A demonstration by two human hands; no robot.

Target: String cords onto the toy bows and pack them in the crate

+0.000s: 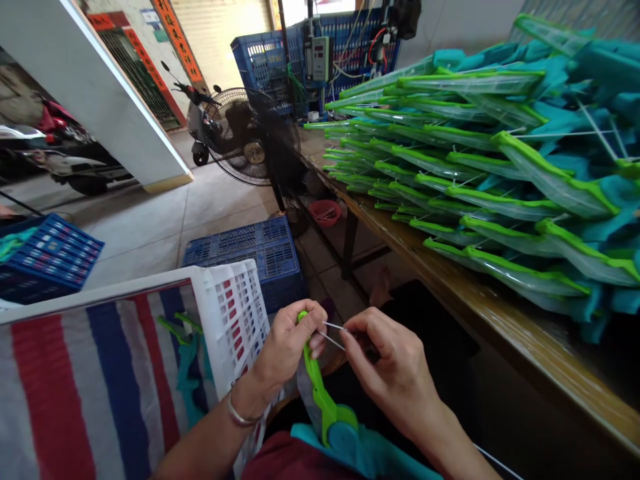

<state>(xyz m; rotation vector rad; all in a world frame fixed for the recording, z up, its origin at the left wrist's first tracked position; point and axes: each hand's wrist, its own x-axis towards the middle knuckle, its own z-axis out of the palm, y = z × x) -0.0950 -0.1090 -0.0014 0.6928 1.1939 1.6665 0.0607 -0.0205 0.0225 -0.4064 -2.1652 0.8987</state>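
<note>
Near the middle of the head view, just in front of the wearer's lap, a green-and-teal plastic piece, perhaps a toy bow, stands with its green arm up and its teal part low against the body. The left hand is clamped around the top of that green arm. To its right, the right hand pinches a white cord between thumb and fingertips; two strands span the gap between the hands. Where the cord meets the arm, the left fingers hide it.

The likeliest fault is the cord springing loose, since only a fingertip pinch seems to hold its right end. Should the left grip loosen, the arm could twist, its lower part being merely propped near the lap.

On the right, a tall pile of similar pieces fills the wooden table, with clear-webbed arms jutting past the near edge; a knock from the right elbow could bring some down. At left, a white plastic basket holds a striped sheet, with further green-and-teal parts lying on it; loose strings there might snag.
</note>
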